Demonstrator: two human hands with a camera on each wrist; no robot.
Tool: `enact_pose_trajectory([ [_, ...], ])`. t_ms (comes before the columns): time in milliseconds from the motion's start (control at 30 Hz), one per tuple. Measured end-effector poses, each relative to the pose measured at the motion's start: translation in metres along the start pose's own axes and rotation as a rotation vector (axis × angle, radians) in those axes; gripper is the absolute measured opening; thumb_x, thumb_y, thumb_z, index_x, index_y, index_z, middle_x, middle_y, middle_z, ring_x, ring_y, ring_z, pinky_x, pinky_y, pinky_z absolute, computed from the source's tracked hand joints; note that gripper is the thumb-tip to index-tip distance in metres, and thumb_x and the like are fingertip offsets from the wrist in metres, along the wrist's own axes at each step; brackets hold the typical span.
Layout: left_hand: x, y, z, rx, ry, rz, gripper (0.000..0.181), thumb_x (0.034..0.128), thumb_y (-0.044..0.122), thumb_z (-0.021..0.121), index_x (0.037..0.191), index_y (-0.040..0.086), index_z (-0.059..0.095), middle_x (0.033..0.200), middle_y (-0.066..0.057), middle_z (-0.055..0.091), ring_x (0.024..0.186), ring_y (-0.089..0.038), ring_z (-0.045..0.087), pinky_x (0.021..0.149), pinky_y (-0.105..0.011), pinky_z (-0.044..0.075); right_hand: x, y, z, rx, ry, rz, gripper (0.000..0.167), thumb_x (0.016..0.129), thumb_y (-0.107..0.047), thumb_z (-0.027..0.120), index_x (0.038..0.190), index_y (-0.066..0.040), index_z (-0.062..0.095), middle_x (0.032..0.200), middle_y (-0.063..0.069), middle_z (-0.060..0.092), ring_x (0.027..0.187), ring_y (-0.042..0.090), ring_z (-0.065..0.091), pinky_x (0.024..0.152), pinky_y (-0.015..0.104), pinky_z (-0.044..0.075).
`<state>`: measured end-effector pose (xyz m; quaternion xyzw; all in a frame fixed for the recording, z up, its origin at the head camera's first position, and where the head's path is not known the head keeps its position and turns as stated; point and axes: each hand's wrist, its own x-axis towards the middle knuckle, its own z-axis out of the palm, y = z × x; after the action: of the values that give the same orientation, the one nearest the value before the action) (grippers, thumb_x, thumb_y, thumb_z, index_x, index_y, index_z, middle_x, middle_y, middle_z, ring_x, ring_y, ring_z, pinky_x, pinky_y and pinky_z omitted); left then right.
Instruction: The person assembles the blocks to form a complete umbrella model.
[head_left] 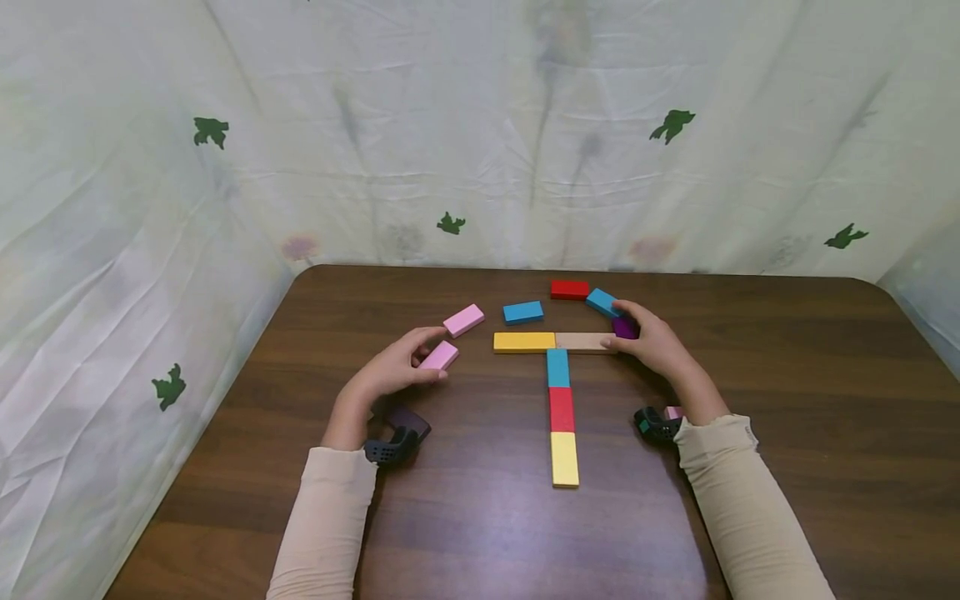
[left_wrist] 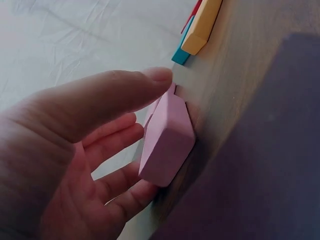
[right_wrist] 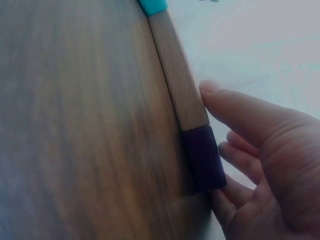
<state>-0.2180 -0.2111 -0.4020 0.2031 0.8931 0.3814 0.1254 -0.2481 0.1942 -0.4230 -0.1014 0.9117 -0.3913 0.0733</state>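
Note:
In the head view, my left hand (head_left: 393, 362) curves loosely around a pink block (head_left: 439, 356) on the table. The left wrist view shows the thumb above that block, with the other fingers behind and beside it. Just beyond lies a second pink block (head_left: 463, 320). My right hand (head_left: 660, 337) is at the right end of a row made of a yellow block (head_left: 523, 342), a bare wood block (head_left: 585, 342) and a purple block (head_left: 626, 327). Its fingers lie by the purple block's outer end in the right wrist view, while the thumb is near the wood block.
From the row, a column of blue (head_left: 558, 367), red (head_left: 561, 409) and yellow (head_left: 564, 459) blocks runs towards me. Behind lie loose blue (head_left: 522, 312), red (head_left: 570, 290) and blue (head_left: 602, 302) blocks. A dark block (head_left: 408, 419) and a pink block (head_left: 673, 412) lie near the wrists.

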Motion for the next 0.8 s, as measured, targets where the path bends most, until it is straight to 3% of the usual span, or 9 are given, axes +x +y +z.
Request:
enact_pose_trajectory([
  [233, 0.0023, -0.0036, 0.0009, -0.011, -0.064, -0.005, 0.078, 0.073, 0.023, 0.075, 0.137, 0.007, 0.034, 0.12, -0.013, 0.04, 0.09, -0.024, 0.045, 0.073, -0.031, 0.042, 0.0004, -0.0009, 0.0, -0.001, -0.006, 0.01, 0.074, 0.082, -0.034, 0.065, 0.14, -0.008, 0.028, 0.139, 0.02, 0.029, 0.121, 0.036, 0.03, 0.096, 0.052, 0.027],
  [467, 0.003, -0.0002, 0.0025, -0.023, -0.112, 0.001, 0.075, 0.0731, 0.013, 0.074, 0.136, 0.002, 0.033, 0.115, -0.015, 0.039, 0.09, -0.025, 0.044, 0.075, -0.032, 0.042, 0.0009, -0.0003, -0.0001, 0.0, -0.002, 0.001, 0.073, 0.082, -0.033, 0.066, 0.139, -0.007, 0.029, 0.138, 0.02, 0.03, 0.121, 0.036, 0.031, 0.096, 0.051, 0.028],
  [800, 0.0061, 0.0038, 0.0073, 0.043, -0.058, 0.021, 0.062, 0.0734, 0.015, 0.075, 0.126, 0.001, 0.044, 0.107, -0.013, 0.045, 0.089, -0.023, 0.047, 0.075, -0.032, 0.043, 0.0002, 0.0008, 0.001, -0.001, 0.0, 0.009, 0.074, 0.082, -0.035, 0.065, 0.14, -0.009, 0.028, 0.139, 0.02, 0.029, 0.121, 0.036, 0.03, 0.096, 0.052, 0.027],
])
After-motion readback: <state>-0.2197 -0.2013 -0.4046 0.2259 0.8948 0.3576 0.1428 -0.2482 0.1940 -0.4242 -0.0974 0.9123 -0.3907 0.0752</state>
